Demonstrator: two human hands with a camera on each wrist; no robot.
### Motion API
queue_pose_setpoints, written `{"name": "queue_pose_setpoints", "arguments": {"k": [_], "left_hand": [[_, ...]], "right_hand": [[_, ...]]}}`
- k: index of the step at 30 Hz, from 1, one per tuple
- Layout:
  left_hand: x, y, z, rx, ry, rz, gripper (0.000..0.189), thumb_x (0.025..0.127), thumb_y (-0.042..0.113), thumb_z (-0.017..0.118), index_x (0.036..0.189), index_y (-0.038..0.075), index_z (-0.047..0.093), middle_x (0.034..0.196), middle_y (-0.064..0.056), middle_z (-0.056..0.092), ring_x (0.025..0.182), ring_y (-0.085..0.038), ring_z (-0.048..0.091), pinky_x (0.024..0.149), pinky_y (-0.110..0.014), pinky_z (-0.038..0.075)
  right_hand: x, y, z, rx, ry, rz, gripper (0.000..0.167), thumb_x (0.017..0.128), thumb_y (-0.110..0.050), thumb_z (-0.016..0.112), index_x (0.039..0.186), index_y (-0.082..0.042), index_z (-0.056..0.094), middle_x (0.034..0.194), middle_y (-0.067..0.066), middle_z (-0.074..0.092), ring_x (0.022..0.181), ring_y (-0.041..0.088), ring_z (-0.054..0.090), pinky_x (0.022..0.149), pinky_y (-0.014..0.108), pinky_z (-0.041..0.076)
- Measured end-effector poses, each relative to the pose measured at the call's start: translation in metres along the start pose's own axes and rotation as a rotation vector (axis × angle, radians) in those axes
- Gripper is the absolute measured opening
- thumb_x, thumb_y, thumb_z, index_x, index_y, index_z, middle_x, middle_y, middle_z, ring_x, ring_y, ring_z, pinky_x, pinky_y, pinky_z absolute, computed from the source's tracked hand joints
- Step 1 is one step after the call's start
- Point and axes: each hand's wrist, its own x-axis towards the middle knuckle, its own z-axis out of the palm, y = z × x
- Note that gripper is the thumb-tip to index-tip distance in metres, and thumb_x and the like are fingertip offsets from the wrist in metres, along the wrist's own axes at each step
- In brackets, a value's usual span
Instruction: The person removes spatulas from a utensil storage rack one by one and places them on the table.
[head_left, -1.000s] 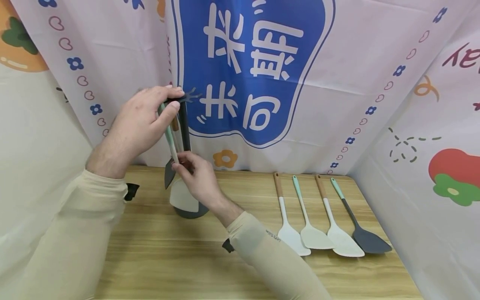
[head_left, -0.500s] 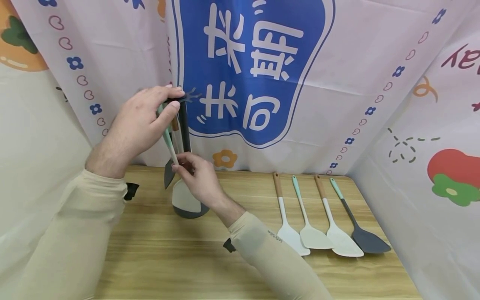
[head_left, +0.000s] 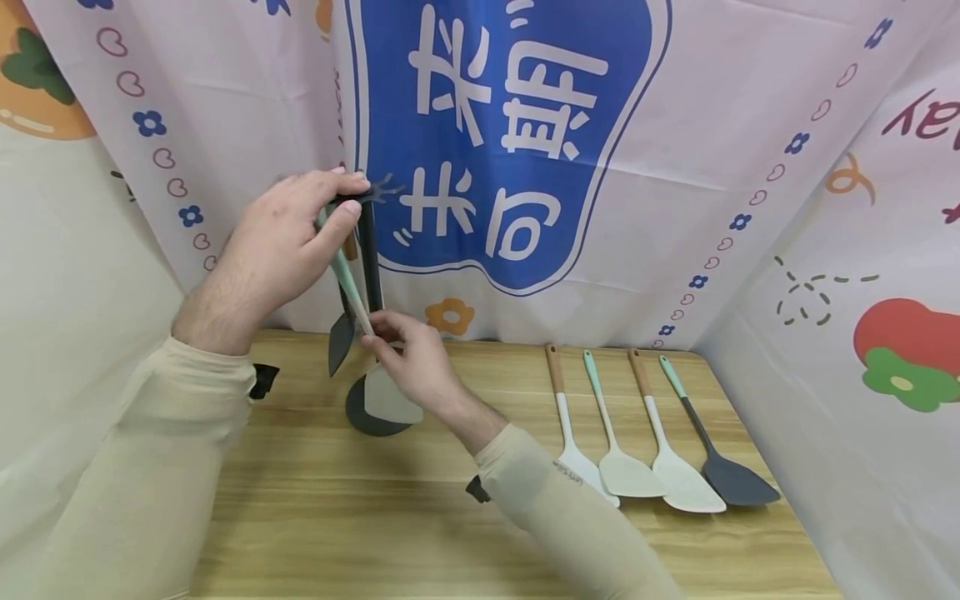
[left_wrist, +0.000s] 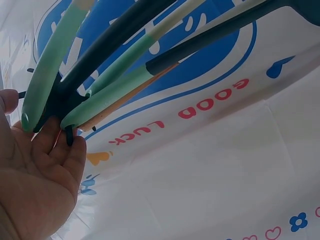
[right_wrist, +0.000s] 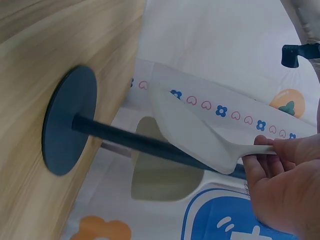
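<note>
My right hand (head_left: 416, 358) pinches the pale neck of a spatula (head_left: 393, 398), whose mint-green handle rises toward the top of a dark utensil stand (head_left: 369, 250). In the right wrist view, its cream blade tilts beside the post, above the round base (right_wrist: 70, 120). My left hand (head_left: 281, 242) holds the stand's hooked top, thumb on one side and fingertips on the other. From the stand hang a dark spatula (head_left: 341, 342) and, seen in the right wrist view, another cream spatula (right_wrist: 165, 175). Whether the pinched spatula's handle end is on a hook is hidden.
Four-sided wooden table (head_left: 337, 517) meets a printed cloth backdrop (head_left: 720, 167) behind. Several spatulas lie side by side at the right, among them a wooden-handled white one (head_left: 566, 425) and a dark one (head_left: 738, 479). More mint-green handles (left_wrist: 107, 95) hang by my left fingers.
My right hand has shifted a little right and down, swinging the pinched spatula's blade to the right, across the stand's base. The left hand stays at the top.
</note>
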Motion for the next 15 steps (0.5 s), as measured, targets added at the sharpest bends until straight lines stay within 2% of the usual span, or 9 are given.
{"name": "queue_pose_setpoints", "arguments": {"k": [11,15], "left_hand": [[0.0,0.0,0.001,0.01,0.006,0.001,0.057,0.125,0.049,0.04,0.172,0.024,0.061,0.186,-0.011,0.052,0.174,-0.045,0.046,0.143,-0.074,0.036],[0.0,0.001,0.001,0.009,0.002,-0.004,0.058,0.125,0.049,0.04,0.173,0.024,0.06,0.186,-0.01,0.051,0.175,-0.045,0.045,0.143,-0.074,0.035]], "right_hand": [[-0.011,0.009,-0.028,-0.057,-0.04,0.045,0.022,0.116,-0.01,0.074,0.136,-0.003,0.079,0.126,0.015,0.085,0.116,0.024,0.084,0.111,0.033,0.071],[-0.017,0.014,-0.038,-0.079,-0.058,0.048,0.019,0.115,-0.009,0.075,0.134,-0.004,0.079,0.123,0.015,0.086,0.116,0.024,0.084,0.111,0.035,0.072]]}}
